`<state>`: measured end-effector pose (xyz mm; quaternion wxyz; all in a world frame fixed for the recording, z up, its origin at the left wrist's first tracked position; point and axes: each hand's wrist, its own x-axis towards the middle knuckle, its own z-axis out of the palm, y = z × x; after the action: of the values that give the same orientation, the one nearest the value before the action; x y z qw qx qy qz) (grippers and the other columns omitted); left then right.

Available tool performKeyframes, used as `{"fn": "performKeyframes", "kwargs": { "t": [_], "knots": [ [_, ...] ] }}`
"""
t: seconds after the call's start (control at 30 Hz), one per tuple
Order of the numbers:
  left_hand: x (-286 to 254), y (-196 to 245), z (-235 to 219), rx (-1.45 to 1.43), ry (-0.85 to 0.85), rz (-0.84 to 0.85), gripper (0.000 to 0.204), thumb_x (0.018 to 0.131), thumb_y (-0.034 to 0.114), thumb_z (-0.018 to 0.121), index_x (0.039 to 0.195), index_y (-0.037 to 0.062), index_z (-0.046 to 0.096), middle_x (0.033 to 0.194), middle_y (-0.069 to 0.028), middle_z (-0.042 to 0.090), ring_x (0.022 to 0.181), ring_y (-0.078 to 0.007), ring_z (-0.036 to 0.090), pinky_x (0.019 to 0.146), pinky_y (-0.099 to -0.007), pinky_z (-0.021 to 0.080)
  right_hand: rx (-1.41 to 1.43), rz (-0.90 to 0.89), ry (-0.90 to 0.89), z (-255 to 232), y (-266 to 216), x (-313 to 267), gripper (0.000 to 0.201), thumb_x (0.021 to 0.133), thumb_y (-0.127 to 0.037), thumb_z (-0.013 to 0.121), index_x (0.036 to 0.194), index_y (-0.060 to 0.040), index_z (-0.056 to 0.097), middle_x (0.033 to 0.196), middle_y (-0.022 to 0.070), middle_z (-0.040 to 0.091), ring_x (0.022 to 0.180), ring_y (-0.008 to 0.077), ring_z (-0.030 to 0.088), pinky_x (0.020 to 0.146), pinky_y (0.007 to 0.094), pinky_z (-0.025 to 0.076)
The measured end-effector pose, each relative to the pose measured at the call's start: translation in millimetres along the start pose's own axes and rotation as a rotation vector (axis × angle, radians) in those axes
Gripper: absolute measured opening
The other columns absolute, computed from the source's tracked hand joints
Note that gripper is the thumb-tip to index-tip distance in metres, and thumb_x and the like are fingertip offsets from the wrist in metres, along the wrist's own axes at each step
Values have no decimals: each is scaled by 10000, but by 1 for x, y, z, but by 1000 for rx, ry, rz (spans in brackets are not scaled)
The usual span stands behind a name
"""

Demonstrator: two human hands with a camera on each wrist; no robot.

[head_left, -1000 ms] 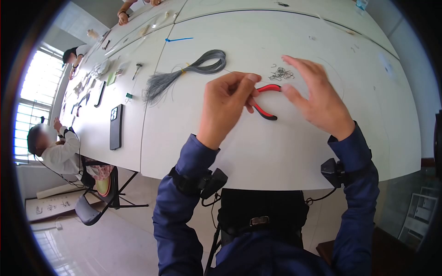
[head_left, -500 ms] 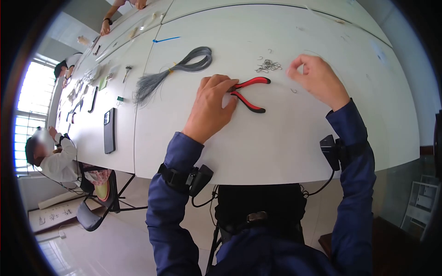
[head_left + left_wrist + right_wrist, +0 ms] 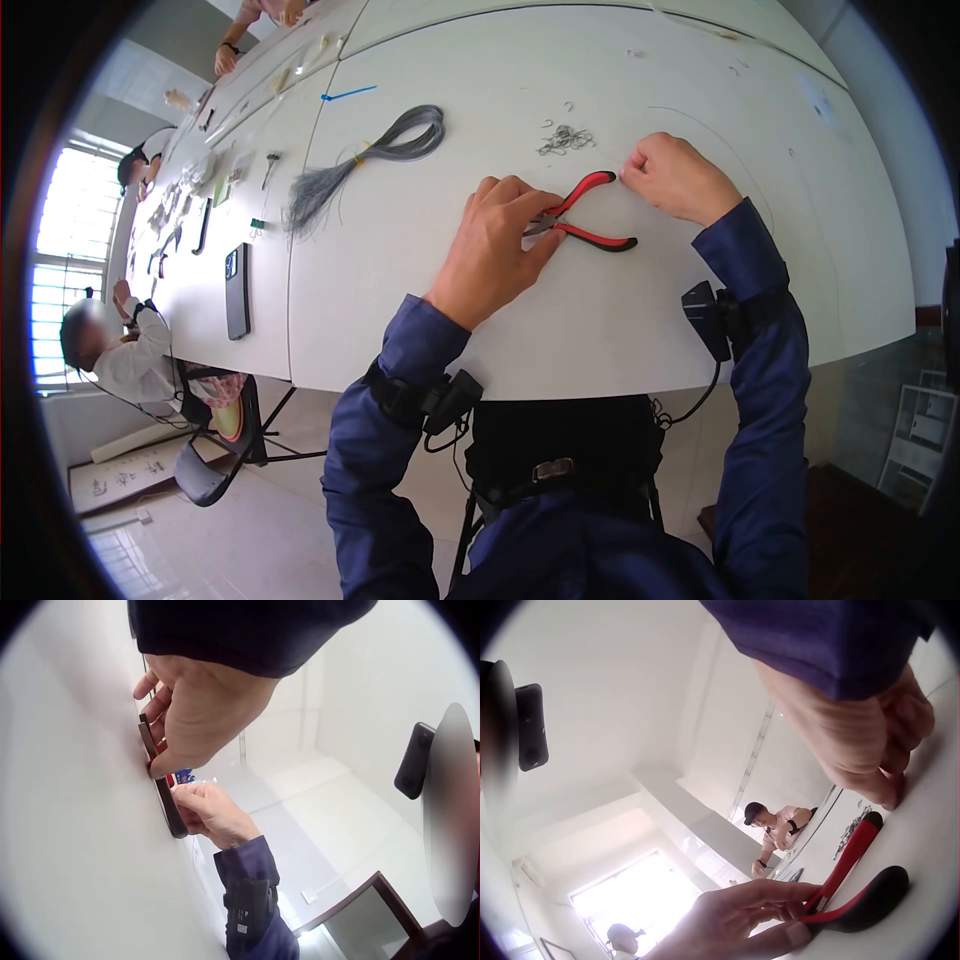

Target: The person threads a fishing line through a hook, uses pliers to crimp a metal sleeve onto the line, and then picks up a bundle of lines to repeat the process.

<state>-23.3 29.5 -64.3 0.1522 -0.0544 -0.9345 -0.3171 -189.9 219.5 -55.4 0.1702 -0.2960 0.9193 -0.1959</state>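
Observation:
My left hand point(image 3: 490, 240) grips a pair of pliers point(image 3: 600, 241) around the head, thumb on one side and fingers on the other. The red and black handles point right and stand spread apart, close over the table in the left wrist view. My right hand point(image 3: 680, 178) is beside the upper handle's tip, its fingers curled and thumb and forefinger pinched together low at the tabletop. A small hook lay at this spot earlier; the fingertips now hide it. Behind the pliers lies a little pile of dark metal hooks point(image 3: 566, 140), with a few loose ones near it.
A grey bundle of strands point(image 3: 405, 148), tied with a yellow band, lies left of the hooks. Farther left are a blue cable tie point(image 3: 350, 93) and a black phone point(image 3: 237, 292). A thin line point(image 3: 722, 140) curves over the table at right. Other people sit around the tables.
My left hand turned the pliers' handles into view, then shifted right with them. My right hand went from spread fingers to a pinch and came down to where the loose hook lay.

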Motion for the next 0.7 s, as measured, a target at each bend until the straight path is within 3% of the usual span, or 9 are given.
{"fn": "performKeyframes", "kwargs": {
  "t": [0.2, 0.4, 0.7],
  "knots": [
    [4, 4, 12, -11, 30, 36, 274, 823, 76, 767, 1093, 44, 736, 958, -100, 643, 929, -280, 551, 830, -372, 485, 142, 91, 61, -5, 15, 6, 288, 922, -253, 640, 917, 29, 693, 839, 148, 720, 716, 218, 664, 693, 341, 526],
    [11, 10, 22, -20, 20, 41, 281, 830, 67, 755, 1110, 55, 738, 968, -104, 624, 957, -282, 546, 855, -371, 481, 34, 60, 155, -16, 23, -4, 275, 887, -262, 689, 968, 1, 691, 839, 114, 710, 735, 194, 651, 699, 325, 521],
    [10, 11, 21, -27, -3, 60, 304, 821, 48, 749, 1125, 63, 735, 987, -108, 639, 971, -295, 558, 875, -381, 483, 182, 43, 76, -12, 25, 7, 257, 856, -225, 703, 966, 6, 685, 776, 78, 676, 701, 163, 620, 676, 315, 509]
  ]
}}
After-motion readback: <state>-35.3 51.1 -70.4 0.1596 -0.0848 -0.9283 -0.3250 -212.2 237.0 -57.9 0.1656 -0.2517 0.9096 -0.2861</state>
